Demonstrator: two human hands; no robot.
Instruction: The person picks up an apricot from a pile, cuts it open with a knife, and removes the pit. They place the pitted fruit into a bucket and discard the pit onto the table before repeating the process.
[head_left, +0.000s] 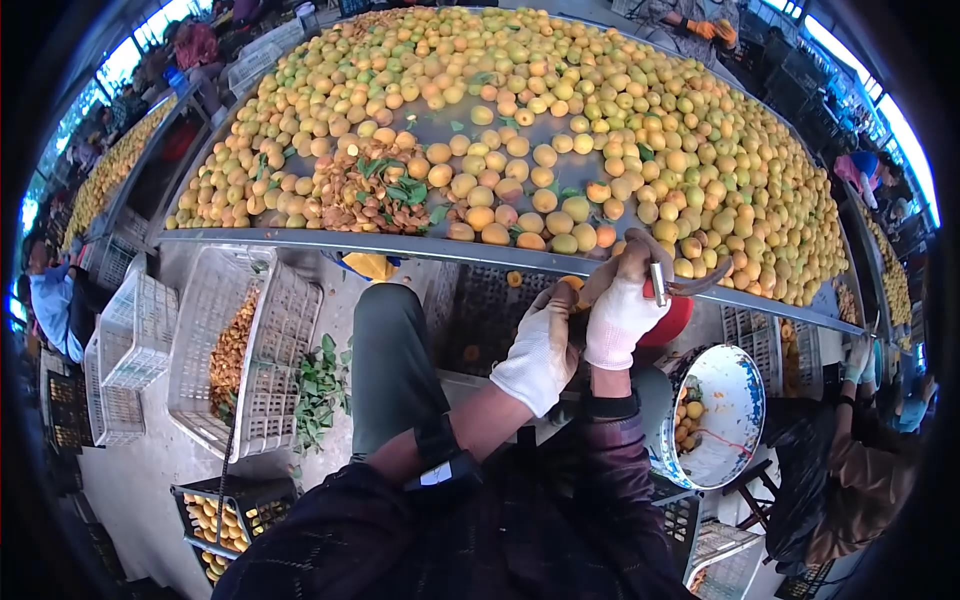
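Note:
My left hand [545, 345], in a white knit glove with a brown-stained finger area, is closed around an apricot [572, 283] at the table's near edge. Only a small orange part of the fruit shows between the fingers. Just beside it, my right hand [625, 315], also gloved, grips a hand tool [690, 284] with curved brown handles and a short shiny metal piece. The tool's working end is hidden by the hands. Apricots [480, 195] lie spread over the metal table beyond both hands, and a pile of opened brown apricot pieces [365, 185] sits among them.
Below the table edge [400, 243] stands a black crate [500, 310]. A white bucket [715, 415] with fruit is at my right, and a white crate [280, 370] of pieces at my left. Leaves [322, 395] lie on the floor. A co-worker [850, 470] sits at far right.

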